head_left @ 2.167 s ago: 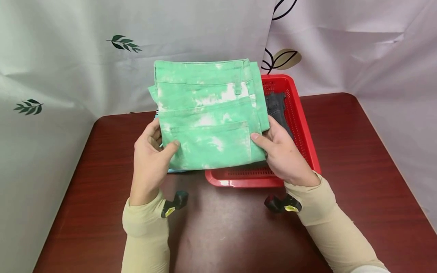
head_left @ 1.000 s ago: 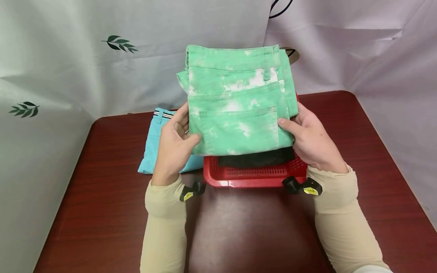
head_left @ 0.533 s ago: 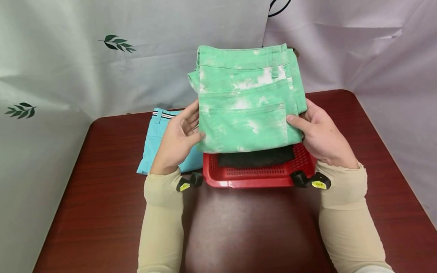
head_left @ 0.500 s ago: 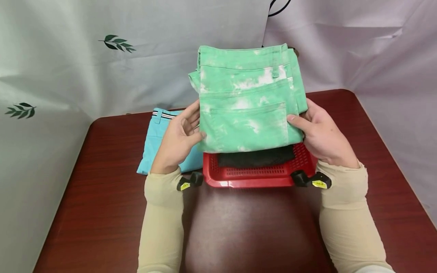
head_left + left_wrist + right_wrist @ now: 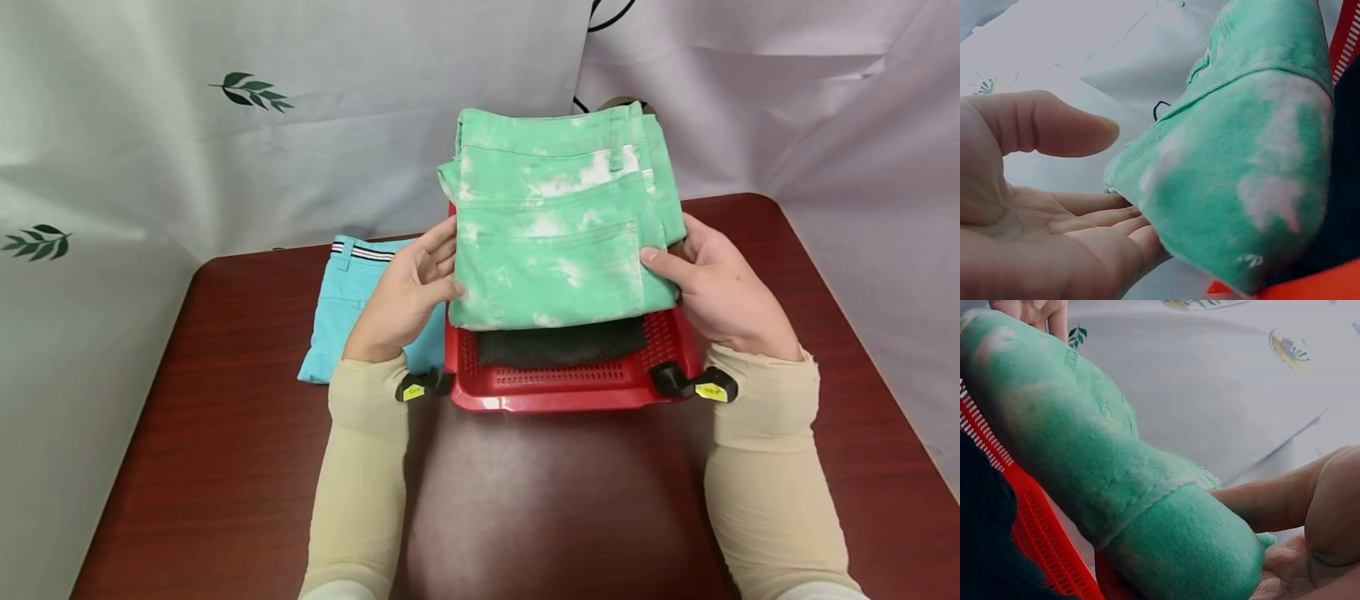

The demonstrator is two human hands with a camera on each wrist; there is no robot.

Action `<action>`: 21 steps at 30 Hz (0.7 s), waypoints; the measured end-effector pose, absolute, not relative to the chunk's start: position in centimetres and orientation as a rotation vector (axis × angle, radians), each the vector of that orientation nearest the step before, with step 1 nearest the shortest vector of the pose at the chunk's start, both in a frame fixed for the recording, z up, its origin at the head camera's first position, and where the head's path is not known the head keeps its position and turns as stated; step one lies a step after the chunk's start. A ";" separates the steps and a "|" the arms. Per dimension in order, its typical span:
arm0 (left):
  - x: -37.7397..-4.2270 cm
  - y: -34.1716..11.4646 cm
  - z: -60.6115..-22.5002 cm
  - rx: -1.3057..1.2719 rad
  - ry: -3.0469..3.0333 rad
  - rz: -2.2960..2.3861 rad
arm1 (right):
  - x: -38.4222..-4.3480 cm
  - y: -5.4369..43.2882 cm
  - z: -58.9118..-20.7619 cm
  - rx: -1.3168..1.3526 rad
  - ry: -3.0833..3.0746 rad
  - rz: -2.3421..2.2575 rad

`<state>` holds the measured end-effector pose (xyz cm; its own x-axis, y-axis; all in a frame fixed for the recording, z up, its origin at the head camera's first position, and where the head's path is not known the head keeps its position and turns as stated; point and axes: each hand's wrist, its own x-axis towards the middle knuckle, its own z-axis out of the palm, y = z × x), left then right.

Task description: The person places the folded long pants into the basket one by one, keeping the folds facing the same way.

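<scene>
Folded green-and-white tie-dyed jeans (image 5: 555, 250), waistband and a pocket showing, are held above a red plastic basket (image 5: 555, 400). My right hand (image 5: 727, 279) grips their right edge, thumb on top and fingers beneath. At the left edge, my left hand (image 5: 408, 287) supports them on straight fingers. The left wrist view shows that hand's thumb (image 5: 1072, 128) raised clear of the cloth, with the fingers under the fold. Inside the basket lies a dark folded garment (image 5: 562, 343), mostly hidden by the green jeans.
A light blue folded garment (image 5: 337, 312) with a striped waistband lies on the reddish-brown table (image 5: 225, 433), left of the basket and partly behind my left hand. White patterned fabric (image 5: 375, 117) hangs behind the table and along its sides.
Both hands have carried the green jeans rightward, from over the blue garment to above the basket, and most recently slightly lower. The blue garment has come into view.
</scene>
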<state>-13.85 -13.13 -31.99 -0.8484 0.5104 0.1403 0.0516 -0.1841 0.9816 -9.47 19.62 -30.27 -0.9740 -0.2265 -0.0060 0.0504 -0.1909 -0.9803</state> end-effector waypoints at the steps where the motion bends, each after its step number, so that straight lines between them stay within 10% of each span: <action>1: -13.9 -13.0 -32.0 0.653 1.763 2.100 | -9.5 19.8 -30.3 -0.213 1.859 -2.296; 21: -14.2 -12.9 -32.3 0.426 1.714 1.913 | -10.7 20.1 -31.9 -0.071 1.876 -2.174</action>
<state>-14.23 -12.86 -32.35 -0.8090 0.5768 -0.1136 -0.1759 -0.0530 0.9830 -10.70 20.07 -31.93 -0.9628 -0.2328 -0.1369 0.1696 -0.1266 -0.9774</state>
